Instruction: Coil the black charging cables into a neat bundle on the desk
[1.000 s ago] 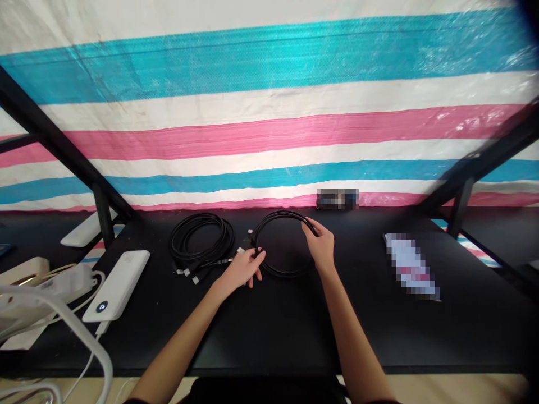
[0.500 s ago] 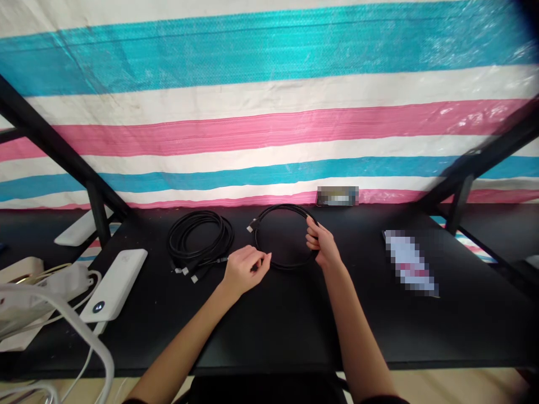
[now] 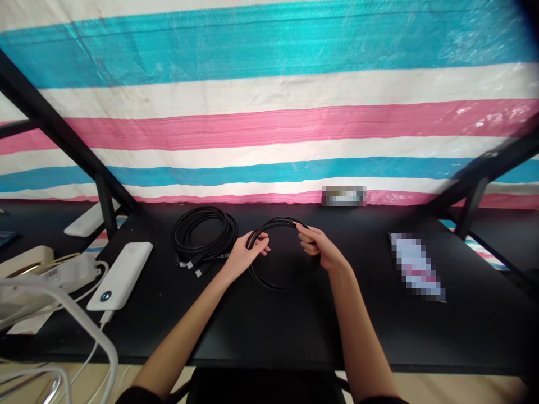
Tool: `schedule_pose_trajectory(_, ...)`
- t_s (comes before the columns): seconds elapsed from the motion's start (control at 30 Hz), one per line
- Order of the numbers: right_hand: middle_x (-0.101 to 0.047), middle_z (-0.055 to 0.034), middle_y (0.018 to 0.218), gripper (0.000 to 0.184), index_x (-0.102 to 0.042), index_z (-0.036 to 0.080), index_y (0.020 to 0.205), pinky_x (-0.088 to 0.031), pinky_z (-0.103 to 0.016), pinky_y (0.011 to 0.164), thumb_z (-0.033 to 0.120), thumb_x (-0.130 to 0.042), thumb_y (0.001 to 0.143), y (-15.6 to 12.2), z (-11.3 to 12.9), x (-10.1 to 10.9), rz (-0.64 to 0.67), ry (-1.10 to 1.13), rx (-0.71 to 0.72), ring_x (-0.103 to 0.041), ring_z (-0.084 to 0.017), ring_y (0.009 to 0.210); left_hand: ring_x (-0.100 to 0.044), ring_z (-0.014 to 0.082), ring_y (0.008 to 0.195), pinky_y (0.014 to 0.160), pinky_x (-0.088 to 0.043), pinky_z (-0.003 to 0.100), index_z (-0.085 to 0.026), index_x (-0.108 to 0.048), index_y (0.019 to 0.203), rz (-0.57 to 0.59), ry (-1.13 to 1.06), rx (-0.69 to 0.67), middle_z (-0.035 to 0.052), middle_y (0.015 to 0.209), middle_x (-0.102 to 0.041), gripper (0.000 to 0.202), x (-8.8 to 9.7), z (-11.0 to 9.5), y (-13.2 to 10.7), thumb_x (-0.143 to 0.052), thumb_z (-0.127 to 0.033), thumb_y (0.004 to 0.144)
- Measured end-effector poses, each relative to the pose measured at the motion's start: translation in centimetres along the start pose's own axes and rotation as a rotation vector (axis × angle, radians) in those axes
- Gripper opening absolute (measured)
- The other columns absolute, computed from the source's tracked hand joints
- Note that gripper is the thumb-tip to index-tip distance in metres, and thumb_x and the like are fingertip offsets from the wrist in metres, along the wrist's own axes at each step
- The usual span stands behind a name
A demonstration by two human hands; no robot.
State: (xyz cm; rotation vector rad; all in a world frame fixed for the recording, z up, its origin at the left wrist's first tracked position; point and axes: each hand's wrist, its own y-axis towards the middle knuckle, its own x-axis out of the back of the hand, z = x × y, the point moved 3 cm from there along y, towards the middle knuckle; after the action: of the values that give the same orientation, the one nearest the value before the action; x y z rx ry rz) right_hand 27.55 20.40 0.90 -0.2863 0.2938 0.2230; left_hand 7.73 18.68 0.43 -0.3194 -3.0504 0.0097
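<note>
A black cable wound into a loop [image 3: 273,225] is lifted off the black table [image 3: 269,325] between both hands. My left hand [image 3: 246,253] pinches the loop's left side. On the loop's right side my right hand [image 3: 320,249] is closed round the strands. To the left lies a second bundle of black cables [image 3: 204,231] with pale plugs sticking out at its near side.
A white power bank [image 3: 122,275] with a cable lies at the left, next to a white power strip and cords [image 3: 50,275]. A blurred packet [image 3: 416,266] lies at the right. Black frame posts [image 3: 103,210] stand at both back corners before a striped tarp.
The loop lay on the table under both hands; my left hand drew back, then took the loop's left side. Both hands now hold it raised and tilted, nearer to me.
</note>
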Motion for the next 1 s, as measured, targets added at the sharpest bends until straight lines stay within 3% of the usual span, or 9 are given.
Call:
schedule_pose_trajectory(0.17, -0.018, 0.0120, 0.049, 0.041, -0.042, 0.019, 0.066, -0.003, -0.015, 0.035, 0.055, -0.059, 0.074, 0.2, 0.3, -0.4, 0.041, 0.012, 0.017, -0.006, -0.003, 0.040, -0.058, 0.0122, 0.048, 0.050, -0.042, 0.023, -0.014, -0.055, 0.095, 0.049, -0.170, 0.084, 0.0019, 0.064, -0.063, 0.038, -0.1, -0.8, -0.4, -0.061, -0.046, 0.075)
schedule_pose_trajectory(0.27, -0.021, 0.0111, 0.047, 0.045, -0.036, 0.019, 0.058, -0.003, -0.016, 0.034, 0.056, -0.055, 0.076, 0.2, 0.4, -0.6, 0.103, 0.032, 0.009, -0.006, -0.002, 0.040, -0.051, 0.0090, 0.038, 0.040, -0.034, 0.020, -0.015, -0.055, 0.095, 0.108, -0.265, 0.135, -0.0015, 0.056, -0.058, 0.041, 0.5, -1.7, -0.8, -0.051, -0.053, 0.079)
schedule_pose_trajectory(0.37, -0.022, 0.0104, 0.047, 0.040, -0.047, 0.016, 0.059, -0.004, -0.017, 0.035, 0.050, -0.056, 0.078, 0.1, 0.3, -0.9, 0.113, -0.026, 0.022, -0.009, -0.002, 0.038, -0.043, 0.0070, 0.032, 0.036, -0.030, 0.019, -0.014, -0.059, 0.093, 0.171, -0.299, 0.185, -0.0044, 0.046, -0.049, 0.048, 0.7, -2.2, -1.1, -0.041, -0.057, 0.083)
schedule_pose_trajectory(0.43, -0.024, 0.0100, 0.049, 0.032, -0.061, 0.015, 0.077, -0.005, -0.017, 0.036, 0.046, -0.057, 0.079, 0.0, 0.1, -1.3, 0.100, -0.066, 0.036, -0.012, -0.002, 0.038, -0.041, 0.0065, 0.029, 0.034, -0.025, 0.019, -0.014, -0.059, 0.093, 0.182, -0.275, 0.192, -0.0057, 0.043, -0.046, 0.048, 0.4, -2.0, -1.2, -0.041, -0.058, 0.082)
schedule_pose_trajectory(0.5, -0.025, 0.0099, 0.052, 0.037, -0.064, 0.016, 0.100, -0.006, -0.017, 0.037, 0.044, -0.059, 0.077, 0.1, -0.2, -1.7, 0.086, -0.102, 0.057, -0.014, -0.002, 0.039, -0.039, 0.0061, 0.027, 0.032, -0.023, 0.018, -0.014, -0.058, 0.089, 0.141, -0.223, 0.169, -0.0070, 0.041, -0.044, 0.044, 0.0, -1.5, -1.1, -0.049, -0.056, 0.079)
schedule_pose_trajectory(0.6, -0.026, 0.0100, 0.052, 0.047, -0.063, 0.016, 0.110, -0.006, -0.017, 0.037, 0.044, -0.064, 0.072, 0.6, -0.9, -1.9, 0.036, -0.157, 0.067, -0.015, -0.002, 0.040, -0.037, 0.0059, 0.026, 0.031, -0.024, 0.018, -0.015, -0.058, 0.082, 0.012, -0.149, 0.138, -0.0094, 0.037, -0.038, 0.038, -0.4, -0.2, -0.8, -0.059, -0.052, 0.074)
schedule_pose_trajectory(0.73, -0.027, 0.0107, 0.051, 0.047, -0.065, 0.015, 0.104, -0.010, -0.017, 0.035, 0.045, -0.068, 0.068, 1.0, -1.4, -1.8, -0.061, -0.122, 0.065, -0.017, -0.001, 0.039, -0.031, 0.0035, 0.026, 0.031, -0.018, 0.017, -0.016, -0.055, 0.075, -0.158, -0.231, 0.105, -0.0114, 0.035, -0.028, 0.037, 0.2, 0.5, -0.3, -0.060, -0.052, 0.073)
schedule_pose_trajectory(0.9, -0.027, 0.0116, 0.047, 0.036, -0.064, 0.016, 0.092, -0.035, -0.018, 0.041, 0.041, -0.070, 0.067, 0.8, -1.1, -3.2, -0.088, 0.012, 0.155, -0.028, -0.004, 0.040, -0.024, 0.0018, 0.029, 0.032, -0.017, 0.017, -0.018, -0.045, 0.072, -0.320, -0.500, -0.025, -0.0115, 0.042, -0.023, 0.037, 1.5, -0.2, 0.0, -0.055, -0.054, 0.078)
schedule_pose_trajectory(1.0, -0.022, 0.0124, 0.043, 0.026, -0.056, 0.018, 0.070, -0.030, -0.016, 0.036, 0.041, -0.068, 0.068, 0.9, -1.5, -4.3, -0.072, 0.166, 0.140, -0.022, -0.004, 0.037, -0.023, 0.0019, 0.030, 0.033, -0.017, 0.017, -0.019, -0.040, 0.071, -0.358, -0.527, -0.052, -0.0110, 0.045, -0.022, 0.039, 1.3, -0.3, -0.1, -0.051, -0.056, 0.080)
